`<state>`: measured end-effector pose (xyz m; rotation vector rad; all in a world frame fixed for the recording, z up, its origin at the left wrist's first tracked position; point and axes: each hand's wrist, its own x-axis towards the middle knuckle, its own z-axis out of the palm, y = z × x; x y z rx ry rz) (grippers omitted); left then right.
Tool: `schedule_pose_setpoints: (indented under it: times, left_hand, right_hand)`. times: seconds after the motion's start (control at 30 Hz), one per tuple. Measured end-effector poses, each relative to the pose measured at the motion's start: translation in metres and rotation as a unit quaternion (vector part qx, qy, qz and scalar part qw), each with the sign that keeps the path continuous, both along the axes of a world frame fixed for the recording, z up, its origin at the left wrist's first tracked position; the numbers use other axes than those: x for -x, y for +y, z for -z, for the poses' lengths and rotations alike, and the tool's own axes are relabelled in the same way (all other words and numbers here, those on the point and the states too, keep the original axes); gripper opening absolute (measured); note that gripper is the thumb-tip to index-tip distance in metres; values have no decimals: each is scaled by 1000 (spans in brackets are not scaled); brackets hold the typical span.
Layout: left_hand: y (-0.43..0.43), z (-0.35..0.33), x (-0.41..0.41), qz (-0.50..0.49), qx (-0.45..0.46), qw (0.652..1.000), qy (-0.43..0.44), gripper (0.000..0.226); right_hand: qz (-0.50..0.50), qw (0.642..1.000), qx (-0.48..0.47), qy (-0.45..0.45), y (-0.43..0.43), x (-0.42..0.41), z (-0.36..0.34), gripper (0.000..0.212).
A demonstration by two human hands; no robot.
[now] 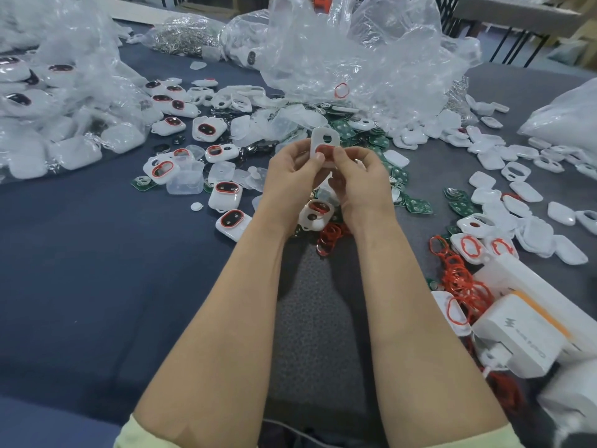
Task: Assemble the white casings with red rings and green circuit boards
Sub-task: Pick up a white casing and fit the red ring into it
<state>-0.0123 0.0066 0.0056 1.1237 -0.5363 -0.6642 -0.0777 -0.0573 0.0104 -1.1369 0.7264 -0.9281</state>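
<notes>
Above the middle of the cloth-covered table [97, 270], both of my hands hold one white casing [324, 137] upright. My left hand [292, 169] grips its lower left edge with curled fingers, and my right hand [358, 176] pinches the same casing from the right, thumb pressed on the red ring [323, 149] that sits at the lower opening. The casing's upper cut-out shows above my fingertips. Just below my wrists lies a second casing [315, 215] with a red ring in it, beside a small tangle of loose rings [329, 234]. Green circuit boards [418, 205] are scattered behind and to the right of my hands, among bare white shells [523, 192]. To the left, casings already fitted with rings [226, 192] lie face up on the blue cloth. A larger heap of red rings [458, 279] lies at the right, touching a white charger box [523, 334]. Crumpled clear plastic bags [355, 53] stand behind everything.
</notes>
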Motion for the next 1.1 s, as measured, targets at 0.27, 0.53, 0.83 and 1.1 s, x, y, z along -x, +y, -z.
schedule_pose_setpoints:
  times: [0.27, 0.53, 0.83, 1.1]
  left_hand:
    - [-3, 2, 2, -11, -8, 1000, 14, 24]
    - [-7, 6, 0, -78, -52, 993, -73, 16]
    - [-6, 6, 0, -58, -51, 994, -75, 19]
    - [-5, 5, 0, -65, -76, 990, -95, 23]
  right_hand:
    - [86, 978, 144, 120, 3, -2, 4, 8]
    - [142, 921, 305, 197, 6, -4, 8, 7]
    - [128, 922, 307, 198, 7, -3, 6, 7]
    - [122, 912, 326, 219, 6, -2, 5, 6]
